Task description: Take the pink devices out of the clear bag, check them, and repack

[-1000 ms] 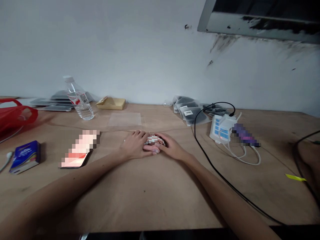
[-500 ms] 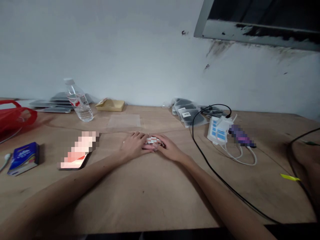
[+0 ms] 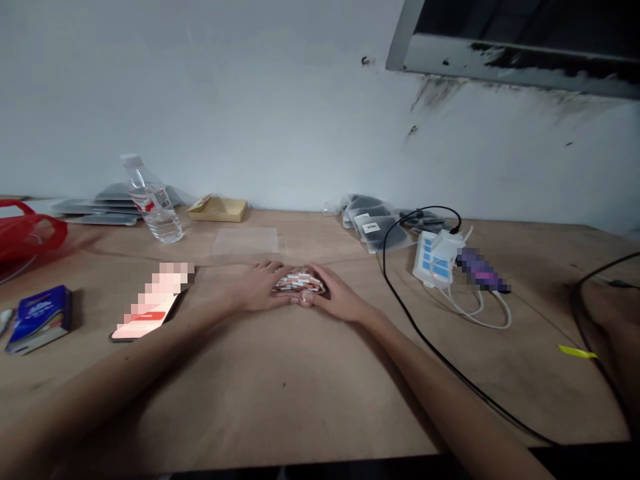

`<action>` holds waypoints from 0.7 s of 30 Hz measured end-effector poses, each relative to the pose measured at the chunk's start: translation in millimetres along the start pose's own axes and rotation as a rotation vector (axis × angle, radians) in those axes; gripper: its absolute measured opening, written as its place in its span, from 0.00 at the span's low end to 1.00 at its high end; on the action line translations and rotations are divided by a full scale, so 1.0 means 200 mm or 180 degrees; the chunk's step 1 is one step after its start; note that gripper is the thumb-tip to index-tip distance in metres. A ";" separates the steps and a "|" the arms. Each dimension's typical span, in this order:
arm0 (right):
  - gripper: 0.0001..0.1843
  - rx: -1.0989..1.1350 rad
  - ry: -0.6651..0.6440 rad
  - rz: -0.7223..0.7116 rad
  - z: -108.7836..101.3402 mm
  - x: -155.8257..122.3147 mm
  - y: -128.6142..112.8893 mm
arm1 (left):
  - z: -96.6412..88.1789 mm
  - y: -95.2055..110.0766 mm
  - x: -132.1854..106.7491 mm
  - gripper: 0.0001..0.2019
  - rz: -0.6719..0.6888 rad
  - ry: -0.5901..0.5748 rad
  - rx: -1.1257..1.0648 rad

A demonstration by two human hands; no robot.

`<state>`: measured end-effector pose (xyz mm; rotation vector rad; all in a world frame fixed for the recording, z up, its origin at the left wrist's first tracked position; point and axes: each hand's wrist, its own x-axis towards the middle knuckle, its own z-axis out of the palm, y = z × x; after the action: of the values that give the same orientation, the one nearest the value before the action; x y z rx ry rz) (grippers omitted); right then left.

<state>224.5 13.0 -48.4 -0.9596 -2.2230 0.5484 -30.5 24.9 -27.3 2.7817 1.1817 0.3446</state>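
Observation:
Between my hands, on the wooden table, lies a heap of small white and orange sticks that look like cigarettes (image 3: 300, 283). My left hand (image 3: 261, 287) is cupped round the heap's left side, its thumb along the near edge. Curved against the right side is my right hand (image 3: 337, 293), fingers beyond the sticks and thumb in front. A small, round, clear-looking piece (image 3: 306, 298) sits between the two thumbs; I cannot make out what it is. The fingers partly hide the ends of the heap.
A phone (image 3: 153, 303) and a blue tissue pack (image 3: 41, 317) lie left; a water bottle (image 3: 153, 203) and cardboard tray (image 3: 219, 209) stand behind. A clear sheet (image 3: 245, 241) lies ahead. Right are grey packets (image 3: 375, 227), a power strip (image 3: 433, 260) and a black cable (image 3: 425, 340).
My left hand has shifted left and uncovered more of the cigarette heap, which looks wider. My right hand has barely moved. The view has drifted slightly.

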 end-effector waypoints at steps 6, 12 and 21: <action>0.35 -0.0247 -0.0177 -0.0081 -0.04 -0.01 0.06 | 0.07 0.07 -0.01 0.36 -0.0238 0.0544 -0.0225; 0.34 -0.0459 -0.0221 -0.0086 -0.06 -0.01 0.06 | 0.06 0.05 -0.07 0.38 -0.0959 0.0652 -0.0265; 0.41 -0.0861 -0.0345 -0.0055 -0.05 -0.02 0.08 | 0.18 0.03 -0.11 0.40 -0.0828 0.0818 -0.1015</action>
<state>240.3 21.0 -52.6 -1.0663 -2.4445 0.3018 -32.8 5.2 -65.0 2.3295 1.3810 0.8033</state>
